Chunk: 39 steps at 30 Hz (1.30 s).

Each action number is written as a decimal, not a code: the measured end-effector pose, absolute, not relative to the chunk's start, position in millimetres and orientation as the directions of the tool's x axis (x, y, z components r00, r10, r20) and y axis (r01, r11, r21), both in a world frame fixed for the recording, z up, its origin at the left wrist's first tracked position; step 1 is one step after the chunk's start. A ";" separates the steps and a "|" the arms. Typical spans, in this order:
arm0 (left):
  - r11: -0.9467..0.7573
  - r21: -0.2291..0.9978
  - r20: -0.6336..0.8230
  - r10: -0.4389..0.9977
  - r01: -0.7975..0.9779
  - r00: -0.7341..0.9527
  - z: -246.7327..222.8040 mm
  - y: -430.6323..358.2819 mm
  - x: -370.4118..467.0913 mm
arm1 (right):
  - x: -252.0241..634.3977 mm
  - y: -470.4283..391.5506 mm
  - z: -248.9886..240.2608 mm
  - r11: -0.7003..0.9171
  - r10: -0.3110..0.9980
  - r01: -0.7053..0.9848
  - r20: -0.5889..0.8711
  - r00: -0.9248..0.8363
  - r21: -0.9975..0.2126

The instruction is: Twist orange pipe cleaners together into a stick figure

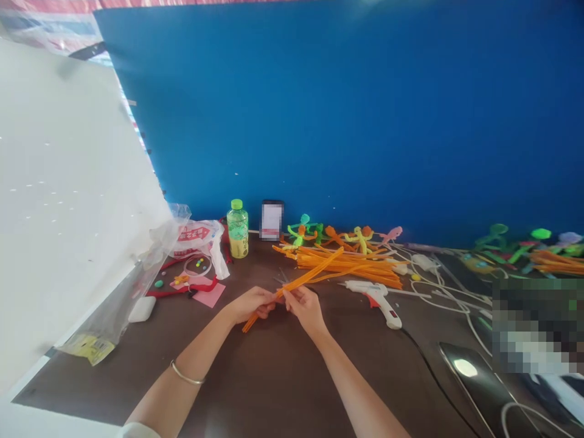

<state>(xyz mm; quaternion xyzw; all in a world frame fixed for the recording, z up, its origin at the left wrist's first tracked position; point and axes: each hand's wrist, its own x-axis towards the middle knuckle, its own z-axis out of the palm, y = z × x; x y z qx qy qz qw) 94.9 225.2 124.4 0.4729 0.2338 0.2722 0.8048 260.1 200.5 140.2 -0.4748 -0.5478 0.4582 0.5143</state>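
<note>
Both my hands grip one small bundle of orange pipe cleaners (314, 277) over the front of the dark table. My left hand (255, 304) is closed around its lower part, and short ends poke out below the fingers. Close beside it, my right hand (303, 304) pinches the same bundle; the long ends slant up to the right. Behind the hands lies a pile of orange pipe cleaners (356, 267). A pair of scissors (283, 277) lies partly hidden behind the bundle. To the right rests a white glue gun (376, 301) with a red trigger.
Several pipe-cleaner figures (360, 238) stand along the blue partition (347, 121). A green-capped bottle (238, 231) and a propped phone (272, 220) are at the back. Plastic bags (196, 237) and a white case (142, 309) lie left; cables (438, 280) and a dark phone (474, 383) lie right.
</note>
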 end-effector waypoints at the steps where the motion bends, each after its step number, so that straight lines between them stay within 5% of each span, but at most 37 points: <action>1: 0.389 0.893 -0.107 0.673 -0.228 0.732 125.0 222.9 95.5 | 260.2 199.6 141.7 0.126 0.992 0.005 0.126 0.004 -0.992; 6: 0.300 0.930 -0.067 0.709 -0.214 0.702 129.2 209.3 104.4 | 262.2 197.6 144.7 0.167 0.983 -0.105 0.158 0.091 -0.980; 21: 0.062 0.966 0.059 0.892 -0.250 0.447 107.8 211.9 121.6 | 260.5 195.7 142.3 0.163 0.986 0.118 0.167 0.021 -0.980; 28: -0.308 0.951 0.284 0.894 0.014 0.348 114.5 214.1 115.9 | 258.7 195.0 143.6 0.148 0.988 0.080 0.152 0.040 -0.986; 33: -0.226 0.974 0.220 0.907 -0.026 0.360 118.8 210.6 116.1 | 255.5 194.5 141.5 0.173 0.980 -0.009 0.171 0.099 -0.985; 39: -0.054 0.972 0.130 0.935 -0.228 0.331 108.3 212.9 122.0 | 254.2 191.3 140.9 0.195 0.958 0.120 0.215 0.188 -0.973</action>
